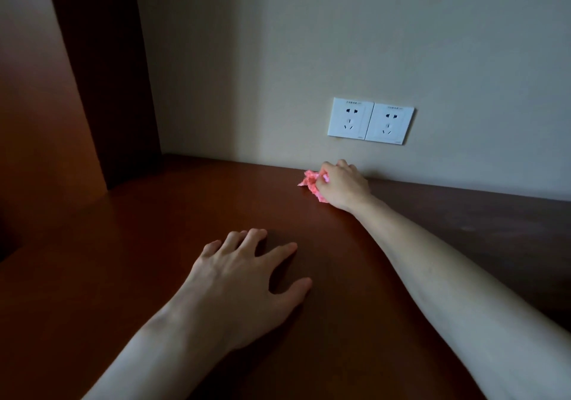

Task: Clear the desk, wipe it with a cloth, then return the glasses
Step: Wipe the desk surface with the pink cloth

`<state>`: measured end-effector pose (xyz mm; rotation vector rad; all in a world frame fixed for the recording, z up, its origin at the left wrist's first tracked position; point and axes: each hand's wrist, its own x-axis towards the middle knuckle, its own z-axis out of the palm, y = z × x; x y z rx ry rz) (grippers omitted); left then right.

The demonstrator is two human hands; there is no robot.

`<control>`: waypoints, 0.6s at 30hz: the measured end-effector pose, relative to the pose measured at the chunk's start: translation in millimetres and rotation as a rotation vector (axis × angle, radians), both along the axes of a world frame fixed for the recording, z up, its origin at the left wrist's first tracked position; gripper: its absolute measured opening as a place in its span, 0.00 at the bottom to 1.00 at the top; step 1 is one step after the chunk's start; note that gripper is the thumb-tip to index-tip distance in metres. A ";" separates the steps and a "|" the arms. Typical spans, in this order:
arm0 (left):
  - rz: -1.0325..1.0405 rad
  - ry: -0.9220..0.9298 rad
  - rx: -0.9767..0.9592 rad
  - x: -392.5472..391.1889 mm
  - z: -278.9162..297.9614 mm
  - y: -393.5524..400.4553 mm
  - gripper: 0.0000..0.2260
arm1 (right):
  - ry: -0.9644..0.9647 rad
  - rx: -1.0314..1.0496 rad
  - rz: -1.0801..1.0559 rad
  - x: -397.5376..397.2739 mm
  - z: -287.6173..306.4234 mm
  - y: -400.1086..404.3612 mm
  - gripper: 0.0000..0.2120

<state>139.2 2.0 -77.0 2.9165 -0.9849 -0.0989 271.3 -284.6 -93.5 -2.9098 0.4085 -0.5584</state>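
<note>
Right hand (344, 184) far out at the table's (154, 245) back edge, just below two wall sockets (370, 121); fingers curled round a crumpled pink cloth (310, 181), pressing it to the wood where table meets wall (309, 44); cloth poking out on the hand's left side. Left hand (247, 276) nearer, resting flat on the table; fingers (258, 235) spread and relaxed, holding nothing; thumb out to the right. Both forearms bare. Dark wooden side panel (102, 75) standing at the table's left end. No glasses in view.
</note>
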 end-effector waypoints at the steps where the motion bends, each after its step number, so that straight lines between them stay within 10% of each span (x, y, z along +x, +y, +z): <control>1: 0.002 0.003 0.005 -0.4 0.9 -0.3 0.33 | 0.001 -0.011 0.007 -7.8 1.0 2.3 0.12; 18: 0.033 -0.001 -0.013 -20.1 1.0 3.0 0.33 | -0.091 -0.041 0.327 -306.2 -5.8 81.9 0.07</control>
